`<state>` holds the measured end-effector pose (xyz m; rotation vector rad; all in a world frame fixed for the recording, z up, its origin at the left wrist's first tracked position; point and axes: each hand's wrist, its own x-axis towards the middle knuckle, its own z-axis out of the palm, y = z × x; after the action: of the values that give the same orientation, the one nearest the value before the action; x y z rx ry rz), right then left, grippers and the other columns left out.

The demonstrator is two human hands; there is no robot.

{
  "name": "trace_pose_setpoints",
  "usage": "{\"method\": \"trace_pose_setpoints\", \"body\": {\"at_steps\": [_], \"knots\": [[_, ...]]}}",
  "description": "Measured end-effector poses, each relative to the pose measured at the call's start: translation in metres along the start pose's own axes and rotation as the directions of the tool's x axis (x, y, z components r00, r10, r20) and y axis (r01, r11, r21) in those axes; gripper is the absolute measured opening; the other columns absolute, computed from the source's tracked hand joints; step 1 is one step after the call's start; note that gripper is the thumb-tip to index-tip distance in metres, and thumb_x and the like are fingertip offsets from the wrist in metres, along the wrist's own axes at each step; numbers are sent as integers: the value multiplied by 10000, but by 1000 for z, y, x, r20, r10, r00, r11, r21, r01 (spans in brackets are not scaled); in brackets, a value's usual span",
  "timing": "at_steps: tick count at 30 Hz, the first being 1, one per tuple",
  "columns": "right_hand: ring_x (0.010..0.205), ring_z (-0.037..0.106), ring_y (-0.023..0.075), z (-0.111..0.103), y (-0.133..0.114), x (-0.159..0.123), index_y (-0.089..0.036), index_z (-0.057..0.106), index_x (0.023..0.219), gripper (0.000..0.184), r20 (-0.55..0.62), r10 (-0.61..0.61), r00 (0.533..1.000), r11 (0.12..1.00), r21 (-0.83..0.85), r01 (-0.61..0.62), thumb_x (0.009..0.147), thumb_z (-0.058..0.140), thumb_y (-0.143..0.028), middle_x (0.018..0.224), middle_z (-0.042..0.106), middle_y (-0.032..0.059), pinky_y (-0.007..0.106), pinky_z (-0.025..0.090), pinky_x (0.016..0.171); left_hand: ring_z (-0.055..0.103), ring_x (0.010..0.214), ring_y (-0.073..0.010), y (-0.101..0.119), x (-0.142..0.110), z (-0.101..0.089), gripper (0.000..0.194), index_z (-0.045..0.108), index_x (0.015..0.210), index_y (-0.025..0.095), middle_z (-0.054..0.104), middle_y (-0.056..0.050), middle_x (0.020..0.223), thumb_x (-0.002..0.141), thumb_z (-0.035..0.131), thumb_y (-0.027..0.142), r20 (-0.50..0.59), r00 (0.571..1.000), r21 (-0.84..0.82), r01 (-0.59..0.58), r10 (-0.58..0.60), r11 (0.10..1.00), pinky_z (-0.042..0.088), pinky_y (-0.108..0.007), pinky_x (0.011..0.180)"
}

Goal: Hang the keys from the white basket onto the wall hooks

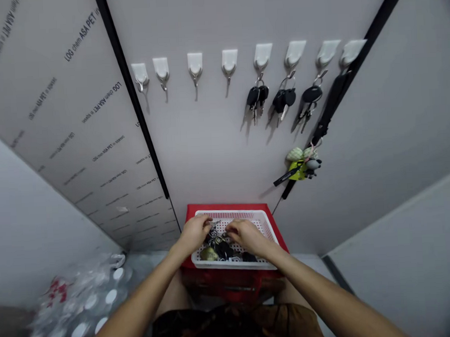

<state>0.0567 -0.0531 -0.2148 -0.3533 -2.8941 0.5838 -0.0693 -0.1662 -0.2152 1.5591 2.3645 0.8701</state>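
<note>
A white plastic basket (270, 228) with slotted sides holds several bunches of keys (225, 250) with black fobs and metal rings, and a round brass-coloured piece (209, 254) in its near left corner. My left hand (195, 233) is over the basket's left side, its fingertips pinched on a key bunch with a silvery key (215, 223) at the tips. Across from it, my right hand (248, 235) has its fingers curled together just above the same keys. What the right fingertips grip is too small to make out.
The basket rests on a red stool (192, 209). White hooks (195, 64) line the wall panel, and key bunches (258, 100) hang from several on the right. A lanyard with a yellow-green charm (297, 170) hangs at far right. Plastic-wrapped bottles (90, 301) stand at lower left.
</note>
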Motion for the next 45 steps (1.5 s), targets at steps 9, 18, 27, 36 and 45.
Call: {"method": "trace_pose_setpoints", "body": {"at_steps": [9, 18, 27, 36, 45], "knots": [[803, 501, 134, 16, -9, 28, -164, 546, 872, 257, 36, -42, 998, 999, -8, 42, 683, 374, -139, 852, 579, 58, 220, 340, 722, 467, 831, -150, -6, -10, 20, 306, 463, 954, 170, 550, -44, 888, 671, 370, 100, -87, 993, 147, -66, 80, 987, 343, -294, 748], [759, 482, 164, 26, -9, 24, -171, 580, 766, 208, 126, 7, 992, 996, -91, 4, 616, 480, -274, 779, 555, 62, 241, 345, 650, 482, 740, -118, -10, -12, 19, 319, 450, 979, 169, 564, -16, 775, 703, 306, 98, -147, 988, -12, -46, 43, 999, 354, -265, 730], [687, 453, 119, 31, -6, 22, -165, 521, 668, 150, -54, 17, 998, 980, 197, -6, 595, 400, -114, 681, 532, 17, 225, 330, 668, 467, 832, -129, -7, -12, 18, 320, 474, 944, 171, 555, -33, 877, 668, 351, 64, -107, 991, 67, -71, 78, 995, 337, -269, 746], [527, 429, 76, 6, -7, 17, -162, 419, 600, 84, -88, 278, 957, 599, 795, -100, 540, 395, -109, 540, 445, -47, 185, 339, 521, 494, 761, -117, 8, -1, 7, 196, 539, 820, 188, 576, -11, 820, 654, 436, 182, 23, 996, -133, -82, 86, 988, 364, -221, 689], [516, 427, 68, -16, -13, 14, -156, 442, 625, 82, -83, 258, 962, 524, 849, -67, 549, 472, -144, 544, 451, -50, 193, 346, 532, 501, 611, -100, 34, 16, -11, 168, 567, 668, 138, 583, -15, 651, 644, 422, 219, -101, 995, -330, -16, -19, 944, 379, -191, 581]]}}
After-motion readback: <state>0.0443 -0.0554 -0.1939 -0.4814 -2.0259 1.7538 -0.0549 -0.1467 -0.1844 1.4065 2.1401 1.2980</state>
